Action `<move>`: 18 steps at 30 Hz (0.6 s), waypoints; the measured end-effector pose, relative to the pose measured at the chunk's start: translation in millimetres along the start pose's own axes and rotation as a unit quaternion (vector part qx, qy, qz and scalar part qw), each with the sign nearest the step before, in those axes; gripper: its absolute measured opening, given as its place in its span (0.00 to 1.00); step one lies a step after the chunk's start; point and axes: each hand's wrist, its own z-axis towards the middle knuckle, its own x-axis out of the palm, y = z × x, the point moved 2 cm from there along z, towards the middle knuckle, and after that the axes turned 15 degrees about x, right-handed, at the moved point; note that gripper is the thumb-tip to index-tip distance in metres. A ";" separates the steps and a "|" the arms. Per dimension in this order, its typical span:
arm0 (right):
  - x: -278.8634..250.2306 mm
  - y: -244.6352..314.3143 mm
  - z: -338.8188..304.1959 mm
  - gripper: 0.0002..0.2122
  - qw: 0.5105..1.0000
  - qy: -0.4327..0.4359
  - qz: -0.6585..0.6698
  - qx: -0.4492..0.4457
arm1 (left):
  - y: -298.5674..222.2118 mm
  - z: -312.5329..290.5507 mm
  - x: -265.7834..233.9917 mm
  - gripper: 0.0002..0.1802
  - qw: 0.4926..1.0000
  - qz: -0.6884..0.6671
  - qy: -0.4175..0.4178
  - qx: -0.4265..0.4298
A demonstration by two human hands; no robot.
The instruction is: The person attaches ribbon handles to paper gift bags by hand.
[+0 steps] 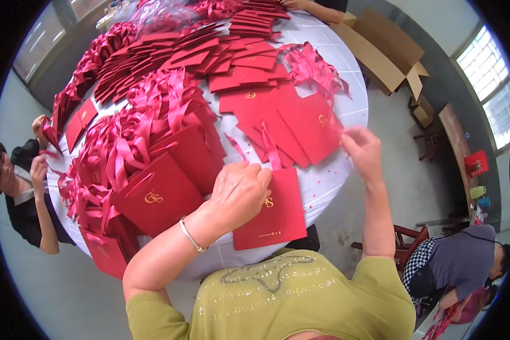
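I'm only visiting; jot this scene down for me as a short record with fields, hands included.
Left hand: curled over the upper part of a red bag; fingertips hidden
Left wrist: bracelet
Right hand: fingers drawn together beside flat red bags; whether they pinch anything is unclear
Left of left hand: clustered red bags with pink ribbons
Surface: table with white cloth
Beyond table, right: open cardboard box

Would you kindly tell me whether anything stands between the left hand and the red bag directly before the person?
Nothing visible does: in this view the left hand overlaps the upper left of the red bag, and a pink ribbon lies just beyond it.
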 end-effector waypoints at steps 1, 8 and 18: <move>5.6 10.6 -20.5 0.01 0.999 0.029 0.005 0.023 | 1.1 -1.1 -0.7 0.16 1.000 -0.012 -0.006 -0.016; 40.7 43.0 -86.5 0.13 0.956 0.236 -0.039 -0.169 | 2.7 -8.6 -12.0 0.15 0.972 -0.180 0.055 -0.142; 88.0 32.8 -91.8 0.11 0.949 0.218 -0.100 -0.205 | 5.4 -19.8 -10.6 0.09 0.960 -0.208 0.012 -0.187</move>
